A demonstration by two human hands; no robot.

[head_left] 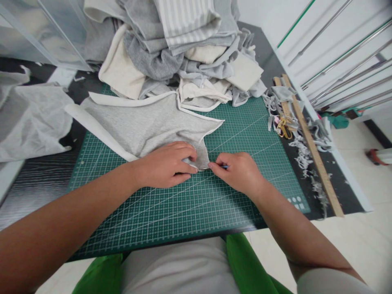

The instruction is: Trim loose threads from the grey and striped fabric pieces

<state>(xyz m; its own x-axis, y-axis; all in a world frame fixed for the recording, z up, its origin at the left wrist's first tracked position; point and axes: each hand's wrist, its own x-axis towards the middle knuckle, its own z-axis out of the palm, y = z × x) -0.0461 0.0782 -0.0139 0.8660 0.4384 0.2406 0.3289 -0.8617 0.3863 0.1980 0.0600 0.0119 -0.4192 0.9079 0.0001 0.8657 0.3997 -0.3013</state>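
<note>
Grip: my right hand (pixel 237 169) pinches a slim tool (pixel 225 166) at a grey fabric piece (pixel 147 124); my left hand (pixel 170 165), nine o'clock, pinches its edge. Bulk: ten o'clock, on green mat (pixel 171 212). White edging (pixel 101 132): present; edge in hand seemingly unfinished. Fabric pile (pixel 165 45): twelve o'clock.

There are two hands (the person's left hand (pixel 168 165) and right hand (pixel 237 173)), one cutting mat (pixel 171 212), two wooden strips (pixel 320 163), one striped cloth (pixel 186 20).
</note>
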